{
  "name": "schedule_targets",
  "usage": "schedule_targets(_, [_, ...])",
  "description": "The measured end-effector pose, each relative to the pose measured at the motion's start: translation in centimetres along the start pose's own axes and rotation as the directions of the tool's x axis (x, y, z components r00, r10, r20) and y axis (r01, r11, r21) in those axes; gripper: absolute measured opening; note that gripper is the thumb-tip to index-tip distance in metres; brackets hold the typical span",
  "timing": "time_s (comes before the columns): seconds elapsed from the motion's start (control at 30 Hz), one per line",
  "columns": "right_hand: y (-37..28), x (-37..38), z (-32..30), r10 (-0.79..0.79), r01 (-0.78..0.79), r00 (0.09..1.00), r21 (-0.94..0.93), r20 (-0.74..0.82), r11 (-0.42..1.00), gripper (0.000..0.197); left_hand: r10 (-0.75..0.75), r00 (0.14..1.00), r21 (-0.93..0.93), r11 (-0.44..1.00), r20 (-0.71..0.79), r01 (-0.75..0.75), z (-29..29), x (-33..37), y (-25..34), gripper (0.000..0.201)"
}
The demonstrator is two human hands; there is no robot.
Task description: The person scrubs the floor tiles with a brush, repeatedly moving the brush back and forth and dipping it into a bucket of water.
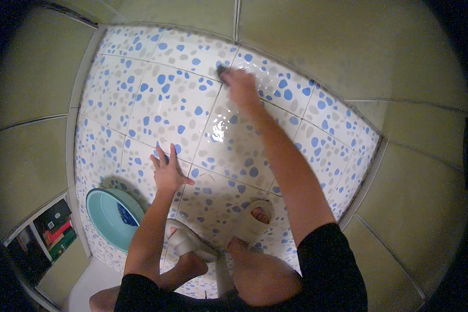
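Observation:
My right hand (pixel 240 86) reaches far out over the wet tiled floor (pixel 169 99), close to the far wall. Its fingers close on a small dark object (pixel 222 73) pressed to the tiles; blur hides its exact kind. Around that hand the floor glistens with water. My left hand (pixel 167 174) is spread open, fingers apart and palm down against the tiles, nearer to me and to the left. Nothing is in it.
A turquoise basin (pixel 109 221) with something dark blue inside stands at the left. My feet in pale slippers (pixel 190 242) are below my hands. Greenish tiled walls (pixel 317 47) border the floor. Lower left, a wall opening (pixel 54 229) shows dark, red and green items.

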State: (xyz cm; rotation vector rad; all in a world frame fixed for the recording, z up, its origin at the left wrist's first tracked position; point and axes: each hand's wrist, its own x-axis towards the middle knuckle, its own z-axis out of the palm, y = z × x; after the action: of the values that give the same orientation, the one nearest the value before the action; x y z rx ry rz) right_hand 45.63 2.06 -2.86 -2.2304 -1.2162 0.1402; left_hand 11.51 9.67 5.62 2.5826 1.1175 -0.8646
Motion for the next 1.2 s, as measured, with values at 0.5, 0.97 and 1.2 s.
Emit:
schedule_targets(0.5, [7.4, -3.6, -5.9, 0.150, -0.217, 0.969, -0.391, -0.196, 0.894, 0.047, 0.012, 1.000, -0.032, 0.999, 0.027, -0.012, -0.4, -0.1, 0.1, 0.151])
schedule_targets(0.97, [-9.4, -15.3, -1.3, 0.110, -0.333, 0.880, 0.436, 0.461, 0.836, 0.031, 0.002, 1.000, 0.037, 0.999, -0.011, -0.002, 0.4, -0.4, -1.0, 0.150])
schedule_targets(1.2, [6.6, -21.5, -12.0, 0.364, -0.436, 0.896, -0.352, -0.253, 0.828, 0.061, 0.021, 1.000, 0.008, 1.000, -0.009, -0.021, -0.6, -0.9, 0.4, 0.149])
